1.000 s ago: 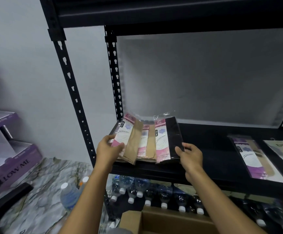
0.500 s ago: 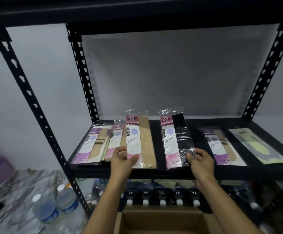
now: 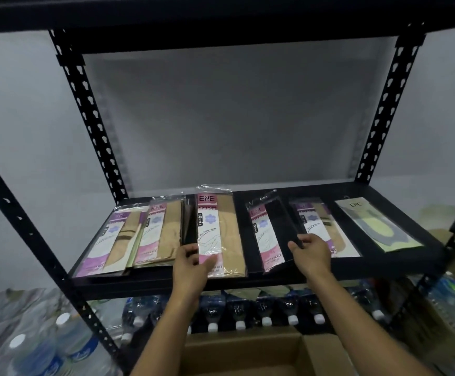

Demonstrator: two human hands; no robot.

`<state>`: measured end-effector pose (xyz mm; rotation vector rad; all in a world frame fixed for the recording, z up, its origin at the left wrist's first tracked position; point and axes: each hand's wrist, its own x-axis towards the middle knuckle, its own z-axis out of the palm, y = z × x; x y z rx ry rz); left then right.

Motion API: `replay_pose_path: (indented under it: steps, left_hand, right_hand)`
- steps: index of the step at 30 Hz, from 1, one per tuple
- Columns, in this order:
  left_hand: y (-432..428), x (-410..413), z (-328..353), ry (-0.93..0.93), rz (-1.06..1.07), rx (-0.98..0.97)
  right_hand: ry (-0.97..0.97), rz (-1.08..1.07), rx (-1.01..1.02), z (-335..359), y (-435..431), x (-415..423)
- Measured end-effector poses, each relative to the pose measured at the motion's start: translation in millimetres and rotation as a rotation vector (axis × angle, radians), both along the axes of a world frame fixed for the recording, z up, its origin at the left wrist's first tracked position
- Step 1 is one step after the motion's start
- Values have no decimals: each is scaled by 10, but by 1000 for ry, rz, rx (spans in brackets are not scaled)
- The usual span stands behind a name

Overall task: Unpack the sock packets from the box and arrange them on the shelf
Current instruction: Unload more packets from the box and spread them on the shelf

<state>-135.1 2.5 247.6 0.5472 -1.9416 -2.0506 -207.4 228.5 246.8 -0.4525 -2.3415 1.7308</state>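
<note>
In front of the person stands a black metal rack against a pale wall, and its middle shelf (image 3: 244, 226) carries the sock packets. On the floor below, close to the camera, an open cardboard box (image 3: 321, 354) shows between the forearms; what it holds cannot be seen. A row of capped water bottles (image 3: 239, 313) lies under the shelf, and more stand to the left.

Six lots of packets lie side by side along the shelf, their long sides running front to back. From the left come a purple packet (image 3: 112, 240), a small pink stack (image 3: 161, 234), a tan packet (image 3: 220, 229), a black packet (image 3: 269, 232), a second purple packet (image 3: 321, 226) and a yellow-green packet (image 3: 375, 223). The first two overlap, while the rest lie apart.

The left hand (image 3: 191, 263) grips the near left edge of the tan packet, thumb on its face and fingers curled at its side. The right hand (image 3: 311, 249) pinches the near right edge of the black packet between thumb and fingertips, covering the near corner of the second purple packet.
</note>
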Motion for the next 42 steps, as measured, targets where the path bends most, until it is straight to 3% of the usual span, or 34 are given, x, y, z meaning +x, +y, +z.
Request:
replay_pose_path:
  steps: [6, 11, 28, 36, 42]
  left_hand:
    - [-31, 34, 13, 8, -26, -10]
    - [-48, 64, 10, 21, -33, -10]
    - [9, -54, 140, 5, -23, -62]
    - [77, -388, 157, -160, 29, -513]
    - [120, -388, 101, -263, -58, -816]
  right_hand:
    - [-40, 36, 321, -5, -62, -53]
    - [38, 54, 673, -109, -57, -52]
    - [181, 157, 589, -294, 22, -62]
    - [182, 177, 566, -322, 49, -84]
    - [183, 174, 574, -347, 50, -99]
